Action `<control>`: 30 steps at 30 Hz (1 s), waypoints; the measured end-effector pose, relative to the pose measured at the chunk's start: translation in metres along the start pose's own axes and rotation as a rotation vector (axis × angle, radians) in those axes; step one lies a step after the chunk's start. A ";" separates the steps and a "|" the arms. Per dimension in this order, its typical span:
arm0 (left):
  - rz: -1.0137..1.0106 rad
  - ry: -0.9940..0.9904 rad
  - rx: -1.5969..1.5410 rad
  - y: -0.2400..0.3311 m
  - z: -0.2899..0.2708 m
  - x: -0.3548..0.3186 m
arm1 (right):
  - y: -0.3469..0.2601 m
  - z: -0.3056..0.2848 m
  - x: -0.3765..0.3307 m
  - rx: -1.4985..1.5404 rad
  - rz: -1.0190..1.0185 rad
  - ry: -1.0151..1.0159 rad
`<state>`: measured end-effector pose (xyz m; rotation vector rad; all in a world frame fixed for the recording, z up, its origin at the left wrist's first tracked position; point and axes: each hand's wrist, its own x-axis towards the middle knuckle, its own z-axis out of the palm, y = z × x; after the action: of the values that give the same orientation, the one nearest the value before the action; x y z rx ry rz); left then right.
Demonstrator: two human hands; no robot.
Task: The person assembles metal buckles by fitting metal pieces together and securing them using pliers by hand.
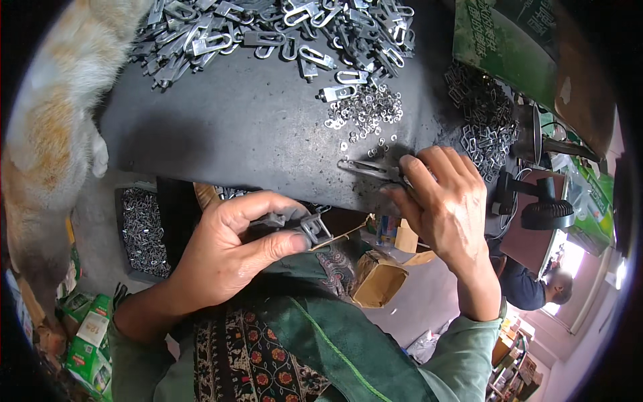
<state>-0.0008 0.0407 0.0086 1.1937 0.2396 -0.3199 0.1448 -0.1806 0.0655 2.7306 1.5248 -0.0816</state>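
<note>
Near the table's front edge, my left hand (244,244) pinches a small grey metal fitting with a squared loop (316,228) between thumb and fingers. My right hand (445,194) is closed round the handles of slim pliers (368,169). Their tips point left, low over the dark table (221,127), apart from the fitting. Just beyond the pliers lies a spread of small shiny open rings (368,110), a few of them loose close to the jaws. Behind these is a large heap of metal fittings with long loops (288,33).
A white and orange cat (60,114) stretches along the table's left side. Small dark metal links (485,134) are piled at the right, by a green box (506,50) and a black fan (546,211). Below stand a bin of metal parts (144,231) and an open carton (380,281). Another person (529,285) is far right.
</note>
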 end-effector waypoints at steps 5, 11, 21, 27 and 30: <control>0.046 -0.004 0.030 0.001 0.003 0.004 | 0.005 0.002 -0.002 -0.075 -0.003 0.019; -0.185 -0.091 -0.235 0.004 0.004 0.006 | 0.003 -0.003 -0.004 0.132 -0.132 0.038; -0.163 -0.158 -0.297 0.000 0.003 0.009 | -0.004 0.004 -0.001 0.302 -0.277 0.087; -0.152 -0.192 -0.334 0.002 0.001 0.013 | -0.003 0.002 0.004 0.252 -0.303 0.080; -0.179 -0.170 -0.328 0.003 0.006 0.013 | -0.004 -0.003 0.005 0.191 -0.316 0.090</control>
<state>0.0126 0.0348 0.0089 0.8177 0.2403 -0.5150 0.1439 -0.1738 0.0683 2.6317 2.0641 -0.1132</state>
